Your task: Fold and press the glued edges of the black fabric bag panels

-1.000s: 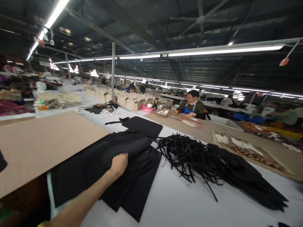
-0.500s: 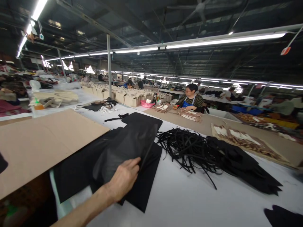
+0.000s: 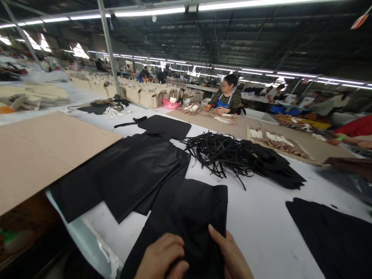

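A limp black sheet (image 3: 192, 209), leather or fabric, is held low in front of me above the table. My right hand (image 3: 232, 254) grips its right edge, thumb on top and fingers behind. At its lower left, my left hand (image 3: 162, 255) is closed, fingers curled over against the sheet; the fingertips are partly hidden. Just beyond lie overlapping black sheets (image 3: 136, 166) on the white table. A smaller black panel with rounded corners (image 3: 165, 126) lies behind them.
A beige board (image 3: 52, 151) covers the left side. Tangled black strips (image 3: 221, 153) lie right of centre, beside black pieces (image 3: 276, 168). Another black sheet (image 3: 334, 236) is at the right. Across the table a person in a blue apron (image 3: 225, 99) sits near a pink basin (image 3: 171, 103).
A black sheet gripped by one hand over the pile is now close to me, with both hands on it. My view has turned down and somewhat right.
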`<state>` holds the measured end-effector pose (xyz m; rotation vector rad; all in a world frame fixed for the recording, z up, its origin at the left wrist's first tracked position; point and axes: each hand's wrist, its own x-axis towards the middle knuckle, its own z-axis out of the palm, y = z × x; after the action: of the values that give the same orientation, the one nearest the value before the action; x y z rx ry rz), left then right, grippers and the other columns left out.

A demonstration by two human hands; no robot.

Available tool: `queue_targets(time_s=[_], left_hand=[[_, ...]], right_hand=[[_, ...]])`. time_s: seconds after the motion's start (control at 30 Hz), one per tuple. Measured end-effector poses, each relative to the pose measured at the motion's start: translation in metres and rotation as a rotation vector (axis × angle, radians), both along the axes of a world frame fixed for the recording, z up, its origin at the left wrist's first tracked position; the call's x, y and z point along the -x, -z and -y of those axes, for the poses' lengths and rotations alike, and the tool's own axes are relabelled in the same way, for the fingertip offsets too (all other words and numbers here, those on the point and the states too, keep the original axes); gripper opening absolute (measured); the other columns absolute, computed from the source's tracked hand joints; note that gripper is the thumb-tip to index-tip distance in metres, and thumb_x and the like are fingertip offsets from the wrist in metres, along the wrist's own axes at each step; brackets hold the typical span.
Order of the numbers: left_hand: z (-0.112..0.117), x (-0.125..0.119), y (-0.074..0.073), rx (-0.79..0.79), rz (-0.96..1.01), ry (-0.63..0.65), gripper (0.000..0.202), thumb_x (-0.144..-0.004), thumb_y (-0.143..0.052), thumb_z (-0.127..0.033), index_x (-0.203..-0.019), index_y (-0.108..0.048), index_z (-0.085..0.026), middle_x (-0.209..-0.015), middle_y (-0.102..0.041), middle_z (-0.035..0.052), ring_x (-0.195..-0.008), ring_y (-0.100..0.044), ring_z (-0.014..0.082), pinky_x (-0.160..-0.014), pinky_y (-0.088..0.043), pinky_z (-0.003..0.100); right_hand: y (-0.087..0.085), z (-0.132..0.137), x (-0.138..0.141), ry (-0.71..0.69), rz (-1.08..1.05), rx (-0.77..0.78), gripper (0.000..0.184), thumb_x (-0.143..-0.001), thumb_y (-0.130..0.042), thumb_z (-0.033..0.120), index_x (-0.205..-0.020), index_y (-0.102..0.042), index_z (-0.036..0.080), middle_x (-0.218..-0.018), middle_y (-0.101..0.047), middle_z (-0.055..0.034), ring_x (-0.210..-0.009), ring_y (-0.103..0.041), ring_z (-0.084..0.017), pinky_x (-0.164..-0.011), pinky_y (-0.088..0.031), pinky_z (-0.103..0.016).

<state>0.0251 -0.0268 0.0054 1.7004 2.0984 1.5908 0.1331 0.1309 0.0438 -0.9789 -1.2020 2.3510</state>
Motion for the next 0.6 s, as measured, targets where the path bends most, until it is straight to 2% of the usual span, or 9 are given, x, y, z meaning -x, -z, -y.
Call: queue_targets(time_s=[0.1, 0.13, 0.23, 0.33, 0.4, 0.43, 0.53, 0.6], left_hand=[[0.009, 0.036, -0.031, 0.17, 0.385, -0.291, 0.019, -0.081, -0.052, -0.039, -0.091, -0.06, -0.026, -0.109, -0.062, 0.0069, -0.109, -0.053, 0.0229, -0.097, -0.042, 0.037], [0.009, 0.046, -0.037, 0.197, 0.517, -0.313, 0.027, -0.076, -0.057, -0.04, -0.099, -0.058, -0.025, -0.115, -0.059, 0.0071, -0.115, -0.05, 0.0244, -0.102, -0.038, 0.04], [-0.003, 0.062, -0.047, 0.215, 1.009, -0.239, 0.058, -0.062, -0.069, -0.042, -0.113, -0.052, -0.019, -0.121, -0.056, 0.012, -0.116, -0.05, 0.0269, -0.101, -0.039, 0.041], [-0.019, 0.057, -0.056, 0.247, 1.39, 0.009, 0.059, -0.059, -0.075, -0.04, -0.109, -0.056, -0.014, -0.114, -0.061, 0.0157, -0.107, -0.057, 0.0281, -0.093, -0.045, 0.038], [-0.028, 0.046, -0.063, 0.265, 1.512, 0.166, 0.049, -0.062, -0.075, -0.037, -0.101, -0.061, -0.012, -0.103, -0.067, 0.0154, -0.097, -0.063, 0.0277, -0.087, -0.049, 0.037], [-0.031, 0.041, -0.066, 0.26, 1.541, 0.196, 0.045, -0.063, -0.075, -0.037, -0.098, -0.062, -0.011, -0.097, -0.069, 0.0145, -0.091, -0.065, 0.0272, -0.084, -0.05, 0.036], [-0.038, 0.027, -0.072, 0.199, 1.505, 0.102, 0.039, -0.065, -0.074, -0.037, -0.093, -0.064, -0.012, -0.085, -0.071, 0.0106, -0.08, -0.066, 0.0254, -0.074, -0.053, 0.034], [-0.042, 0.022, -0.074, 0.192, 1.392, 0.048, 0.035, -0.066, -0.072, -0.04, -0.087, -0.066, -0.013, -0.078, -0.071, 0.0078, -0.074, -0.066, 0.0239, -0.069, -0.053, 0.032]], right_hand=[[-0.01, -0.008, -0.018, 0.005, 0.005, 0.057, 0.055, -0.065, -0.074, 0.043, -0.11, -0.063, 0.015, -0.107, -0.066, -0.0113, -0.108, -0.055, -0.032, -0.097, -0.04, -0.044], [-0.013, -0.011, -0.024, 0.003, 0.009, 0.059, 0.054, -0.064, -0.075, 0.042, -0.11, -0.064, 0.015, -0.106, -0.067, -0.0115, -0.108, -0.056, -0.031, -0.097, -0.04, -0.044], [-0.019, -0.019, -0.041, -0.009, -0.004, 0.047, 0.058, -0.062, -0.077, 0.04, -0.113, -0.062, 0.017, -0.105, -0.067, -0.011, -0.108, -0.055, -0.031, -0.099, -0.037, -0.045], [-0.026, -0.025, -0.057, -0.034, -0.022, 0.023, 0.061, -0.06, -0.078, 0.038, -0.116, -0.06, 0.019, -0.104, -0.068, -0.0109, -0.108, -0.055, -0.033, -0.1, -0.034, -0.047], [-0.031, -0.03, -0.065, -0.045, -0.014, 0.004, 0.059, -0.06, -0.078, 0.037, -0.113, -0.062, 0.019, -0.102, -0.068, -0.0108, -0.108, -0.055, -0.033, -0.099, -0.035, -0.047], [-0.033, -0.032, -0.068, -0.048, -0.003, -0.013, 0.056, -0.06, -0.078, 0.037, -0.11, -0.063, 0.018, -0.101, -0.069, -0.0107, -0.106, -0.056, -0.032, -0.098, -0.036, -0.047], [-0.038, -0.041, -0.074, -0.061, 0.093, -0.151, 0.047, -0.063, -0.073, 0.042, -0.102, -0.066, 0.016, -0.098, -0.069, -0.0105, -0.099, -0.059, -0.031, -0.093, -0.04, -0.045], [-0.039, -0.042, -0.074, -0.004, 0.29, -0.359, 0.045, -0.067, -0.067, 0.049, -0.1, -0.065, 0.018, -0.094, -0.068, -0.0095, -0.092, -0.06, -0.031, -0.086, -0.044, -0.045]])
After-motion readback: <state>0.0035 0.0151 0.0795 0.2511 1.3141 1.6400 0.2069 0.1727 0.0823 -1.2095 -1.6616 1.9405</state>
